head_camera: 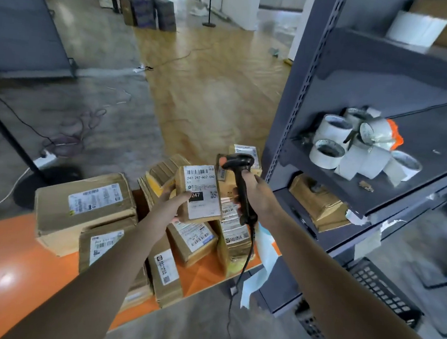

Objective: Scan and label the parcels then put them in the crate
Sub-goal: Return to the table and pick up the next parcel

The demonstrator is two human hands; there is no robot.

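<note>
My left hand (171, 201) grips a small cardboard parcel (202, 191) by its left edge, its white shipping label with barcode and "247" facing up. Just to its right, my right hand (257, 195) grips the handle of a black corded barcode scanner (239, 167), whose head sits above the parcel's upper right corner. Below both hands, several more labelled cardboard parcels (85, 207) lie piled on an orange table (11, 273). A black perforated plastic crate (383, 291) stands on the floor at lower right, partly hidden by my right arm.
A dark grey metal shelf rack (315, 83) stands close on the right, holding label rolls (356, 147) and a cardboard box (318, 202). Cables and a round stand base (44, 183) lie on the floor at left. Open wooden floor stretches ahead.
</note>
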